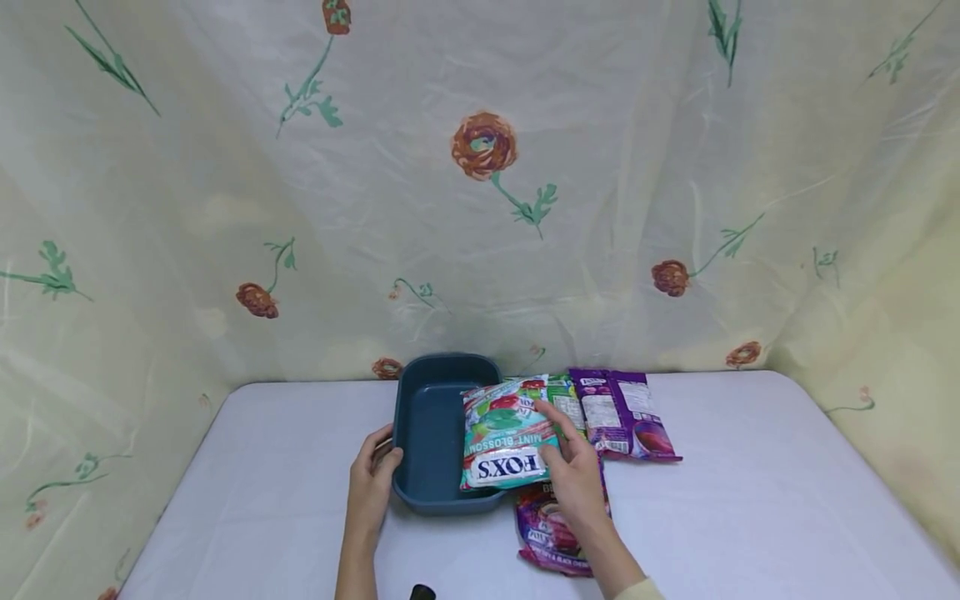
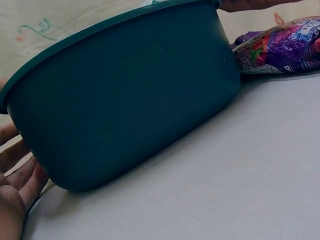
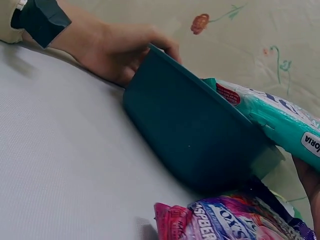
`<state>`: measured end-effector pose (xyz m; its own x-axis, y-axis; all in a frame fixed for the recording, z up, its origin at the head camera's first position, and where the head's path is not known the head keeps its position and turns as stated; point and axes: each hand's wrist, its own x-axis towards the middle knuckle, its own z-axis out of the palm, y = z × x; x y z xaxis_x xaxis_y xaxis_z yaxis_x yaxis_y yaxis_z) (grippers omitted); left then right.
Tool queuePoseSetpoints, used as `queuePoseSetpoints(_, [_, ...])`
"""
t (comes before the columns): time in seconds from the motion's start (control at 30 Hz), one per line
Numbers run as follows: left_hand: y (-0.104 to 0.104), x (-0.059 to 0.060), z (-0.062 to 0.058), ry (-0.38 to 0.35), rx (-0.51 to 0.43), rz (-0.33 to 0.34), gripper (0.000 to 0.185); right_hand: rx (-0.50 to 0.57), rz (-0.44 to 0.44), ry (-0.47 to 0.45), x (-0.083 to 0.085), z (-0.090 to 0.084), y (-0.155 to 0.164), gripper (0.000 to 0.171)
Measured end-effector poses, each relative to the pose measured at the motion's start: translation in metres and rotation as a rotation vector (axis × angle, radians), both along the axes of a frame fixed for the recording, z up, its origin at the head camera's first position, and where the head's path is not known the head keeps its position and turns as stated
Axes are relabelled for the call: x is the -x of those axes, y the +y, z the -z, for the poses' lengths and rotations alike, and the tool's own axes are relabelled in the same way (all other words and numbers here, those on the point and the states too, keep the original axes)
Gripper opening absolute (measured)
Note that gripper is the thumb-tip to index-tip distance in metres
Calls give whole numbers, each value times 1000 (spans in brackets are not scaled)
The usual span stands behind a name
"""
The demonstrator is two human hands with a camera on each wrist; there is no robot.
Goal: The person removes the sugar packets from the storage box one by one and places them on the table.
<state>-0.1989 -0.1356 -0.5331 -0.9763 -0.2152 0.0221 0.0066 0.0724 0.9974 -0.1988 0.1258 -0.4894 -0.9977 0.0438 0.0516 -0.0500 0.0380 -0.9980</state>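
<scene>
A dark teal plastic tub (image 1: 427, 433) stands on the white table. At its left side my left hand (image 1: 371, 479) grips the rim, thumb over the edge and fingers along the outer wall, as the right wrist view also shows. My right hand (image 1: 576, 477) holds a mint-green FOX'S candy bag (image 1: 501, 433) by its right side. That bag lies tilted across the tub's right rim, partly over the opening. In the right wrist view, the bag's teal side (image 3: 280, 122) overlaps the rim, with only part of the holding hand showing at the frame's edge.
Right of the tub lie a purple candy bag (image 1: 626, 417), a green bag (image 1: 566, 400) partly covered by the mint one, and a purple-red berry candy bag (image 1: 551, 529) under my right forearm. A floral curtain (image 1: 600, 208) hangs behind the table. A small black object (image 1: 422, 592) shows at the bottom edge.
</scene>
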Motion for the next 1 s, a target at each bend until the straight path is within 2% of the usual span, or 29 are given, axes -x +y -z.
queuePoseSetpoints(0.13, [0, 0, 0, 5, 5, 0, 39, 3, 22, -26, -1, 0, 4, 61])
queuePoseSetpoints(0.8, [3, 3, -1, -8, -5, -5, 41, 84, 61, -16, -10, -3, 30, 61])
queuePoseSetpoints(1.0, [2, 0, -2, -22, -7, -9, 41, 70, 86, -15, -12, 0, 36, 61])
